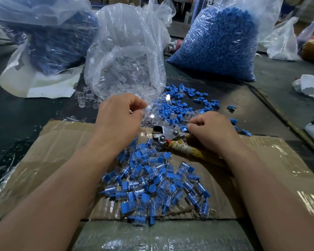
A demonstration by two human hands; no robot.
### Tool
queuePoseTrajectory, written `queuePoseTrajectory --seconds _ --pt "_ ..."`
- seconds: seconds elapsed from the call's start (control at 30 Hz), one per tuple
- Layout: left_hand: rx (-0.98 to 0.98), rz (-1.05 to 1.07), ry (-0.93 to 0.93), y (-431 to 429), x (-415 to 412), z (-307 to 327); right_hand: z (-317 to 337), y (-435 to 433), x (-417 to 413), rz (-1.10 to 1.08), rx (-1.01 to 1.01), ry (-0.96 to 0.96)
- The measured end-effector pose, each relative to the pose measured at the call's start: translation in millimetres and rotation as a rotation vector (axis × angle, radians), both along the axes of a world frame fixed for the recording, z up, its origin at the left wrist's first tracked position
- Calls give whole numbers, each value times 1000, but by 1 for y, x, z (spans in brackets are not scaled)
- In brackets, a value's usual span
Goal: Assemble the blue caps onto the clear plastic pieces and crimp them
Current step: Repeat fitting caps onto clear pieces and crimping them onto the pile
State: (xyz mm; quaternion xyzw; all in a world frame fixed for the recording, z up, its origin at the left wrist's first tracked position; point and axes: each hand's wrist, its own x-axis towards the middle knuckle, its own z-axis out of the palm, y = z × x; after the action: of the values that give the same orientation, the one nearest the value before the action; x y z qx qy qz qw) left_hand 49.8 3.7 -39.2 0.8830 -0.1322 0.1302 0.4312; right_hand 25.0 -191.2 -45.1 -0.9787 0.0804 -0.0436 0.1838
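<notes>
On the surface (265, 113) past the cardboard (62, 142), the right hand (212, 131) pinches a blue cap (183, 128) while the left hand (119, 116) curls among the clear plastic pieces (152, 115), its catch untellable; they look light, stiff and slippery, best nipped at the fingertips.

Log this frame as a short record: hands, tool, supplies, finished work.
left hand: fingers curled among loose clear pieces; grip unclear
right hand: pinches a blue cap beside the crimping tool
crimping tool: lying on the cardboard, handles running under the right hand
supplies: bag of clear pieces, bag of blue caps, both behind
finished: pile of capped pieces on the cardboard
</notes>
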Motion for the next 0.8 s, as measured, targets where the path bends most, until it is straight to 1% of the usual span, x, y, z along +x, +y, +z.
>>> queuePoseTrajectory --seconds 0.07,0.17,0.3,0.47,0.57,0.67,0.8 --pt "-27 -11 10 -1 -2 1 0 0 4 -30 -7 43" --pt "-64 -20 27 -1 -4 2 2 0 4 -55 61 53" --pt "-111 -28 47 -1 -5 4 3 1 2 -68 145 29" --pt "-138 -46 62 -3 -8 4 3 3 1 -55 160 15" --pt "-168 -59 115 -3 -8 4 2 3 1 -37 169 4" --pt "-250 -92 172 -2 -8 5 0 3 1 -11 204 -17" --pt "-278 -81 189 -1 -9 5 -1 3 1 11 294 -66"
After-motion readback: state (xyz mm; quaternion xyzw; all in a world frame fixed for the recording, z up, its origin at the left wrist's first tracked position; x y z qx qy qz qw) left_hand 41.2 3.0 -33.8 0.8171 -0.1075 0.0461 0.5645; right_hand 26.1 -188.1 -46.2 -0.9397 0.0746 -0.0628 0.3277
